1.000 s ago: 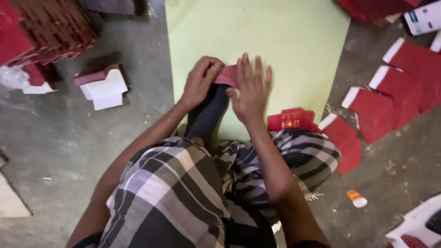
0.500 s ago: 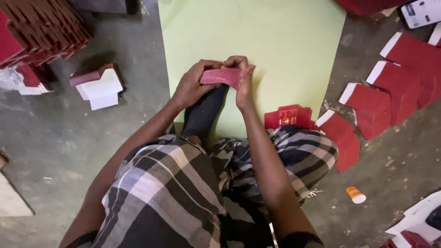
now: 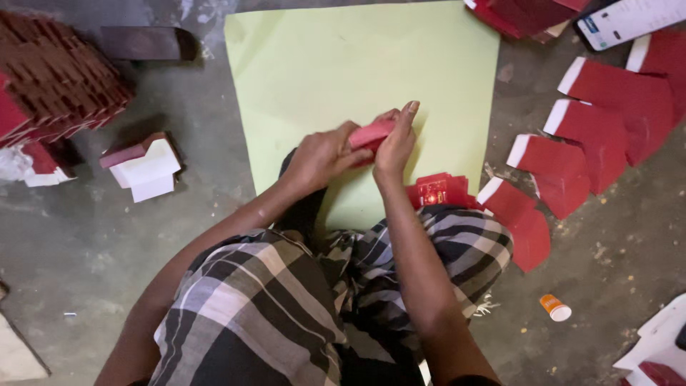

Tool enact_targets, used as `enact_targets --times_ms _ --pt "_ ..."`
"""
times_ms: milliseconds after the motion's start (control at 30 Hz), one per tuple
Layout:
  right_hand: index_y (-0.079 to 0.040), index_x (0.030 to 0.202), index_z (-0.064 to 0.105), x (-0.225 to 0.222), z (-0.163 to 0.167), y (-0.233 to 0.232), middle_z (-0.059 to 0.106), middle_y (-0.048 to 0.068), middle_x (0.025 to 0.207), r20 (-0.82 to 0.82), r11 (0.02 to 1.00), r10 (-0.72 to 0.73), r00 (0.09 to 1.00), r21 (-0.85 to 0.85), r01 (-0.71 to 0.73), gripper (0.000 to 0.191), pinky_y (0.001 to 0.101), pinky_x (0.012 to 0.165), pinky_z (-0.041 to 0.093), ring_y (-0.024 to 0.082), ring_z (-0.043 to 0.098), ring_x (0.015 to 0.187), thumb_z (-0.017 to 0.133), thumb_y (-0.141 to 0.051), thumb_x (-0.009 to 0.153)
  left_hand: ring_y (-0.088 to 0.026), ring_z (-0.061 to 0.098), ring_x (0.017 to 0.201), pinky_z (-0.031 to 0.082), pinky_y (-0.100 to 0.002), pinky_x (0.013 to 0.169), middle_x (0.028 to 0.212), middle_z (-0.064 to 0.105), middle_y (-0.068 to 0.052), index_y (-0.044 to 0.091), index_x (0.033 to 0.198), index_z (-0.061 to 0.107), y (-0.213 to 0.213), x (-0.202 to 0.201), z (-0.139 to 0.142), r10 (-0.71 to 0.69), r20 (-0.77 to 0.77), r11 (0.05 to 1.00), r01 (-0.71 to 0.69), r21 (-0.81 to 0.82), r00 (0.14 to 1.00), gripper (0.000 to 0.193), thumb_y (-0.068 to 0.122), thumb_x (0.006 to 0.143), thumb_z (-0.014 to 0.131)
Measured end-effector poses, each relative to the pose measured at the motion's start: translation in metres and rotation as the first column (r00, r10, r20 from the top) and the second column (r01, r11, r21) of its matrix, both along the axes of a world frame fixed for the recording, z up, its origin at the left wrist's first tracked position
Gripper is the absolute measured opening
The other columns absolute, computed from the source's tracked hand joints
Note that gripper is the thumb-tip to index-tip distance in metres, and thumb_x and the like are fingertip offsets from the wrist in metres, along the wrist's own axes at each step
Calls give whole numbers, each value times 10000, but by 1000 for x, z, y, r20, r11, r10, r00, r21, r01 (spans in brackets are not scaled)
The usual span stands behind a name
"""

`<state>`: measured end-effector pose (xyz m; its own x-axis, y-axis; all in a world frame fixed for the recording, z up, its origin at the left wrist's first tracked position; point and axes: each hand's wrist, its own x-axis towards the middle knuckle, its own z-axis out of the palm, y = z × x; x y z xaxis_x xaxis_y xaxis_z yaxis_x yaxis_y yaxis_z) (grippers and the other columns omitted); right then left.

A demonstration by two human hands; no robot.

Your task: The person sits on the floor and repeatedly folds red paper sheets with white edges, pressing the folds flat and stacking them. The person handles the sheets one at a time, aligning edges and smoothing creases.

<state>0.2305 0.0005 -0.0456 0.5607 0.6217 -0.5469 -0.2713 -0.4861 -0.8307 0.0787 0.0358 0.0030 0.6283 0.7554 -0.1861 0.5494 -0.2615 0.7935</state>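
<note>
lifting red card piece (image 3: 369, 134) off green sheet (image 3: 321, 71); left hand (image 3: 321, 159) and right hand (image 3: 395, 143) now pinch it between them, no longer pressing flat.

Paper sheet (image 3: 357, 71) lies on the floor (image 3: 71, 250); both hands meet over its near edge. Card stack (image 3: 437, 191) right of it, folded box (image 3: 145, 166) left.

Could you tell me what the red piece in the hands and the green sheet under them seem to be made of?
Red piece: probably thin card or paper, matte, bent between the left hand and right hand.
Green sheet: likely paper or thin board, matte pale green, lying flat with straight edges.
</note>
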Motion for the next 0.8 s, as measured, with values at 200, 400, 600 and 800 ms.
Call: enact_targets --times_ms 200,400,600,800 --pt "16 1610 255 -53 62 -26 316 267 1629 236 925 336 912 100 -367 748 450 1208 290 362 336 1493 318 -541 1115 -367 727 718 554 -478 588 842 743 -185 42 1235 644 37 -2 4 283 -117 944 -255 207 952 406 365 1000 715" --pt "-84 1634 260 -12 102 -39 426 208 1636 136 954 268 954 102 -282 659 446 1194 438 324 455 1508 588 -229 1081 -182 726 830 569 -339 711 954 745 -95 41 1300 618 40 -13 39 423 35 876 -399 -272 905 434 320 983 723" --pt "-84 1685 79 12 109 -46 639 219 1235 -257 921 12 966 378 89 1052 369 981 571 241 652 1124 734 144 893 -80 629 965 535 -255 826 1095 694 -33 22 1343 619 -6 5 52 547 308 636 -148 -757 778 464 241 958 759" --pt "-87 1662 67 26 111 -61 740 158 1145 170 875 136 976 442 -199 1078 325 1054 540 203 716 1109 802 77 890 -236 627 1242 540 -340 1028 1376 622 -138 58 1453 523 20 -2 84 203 262 901 -76 -426 944 693 225 858 836"
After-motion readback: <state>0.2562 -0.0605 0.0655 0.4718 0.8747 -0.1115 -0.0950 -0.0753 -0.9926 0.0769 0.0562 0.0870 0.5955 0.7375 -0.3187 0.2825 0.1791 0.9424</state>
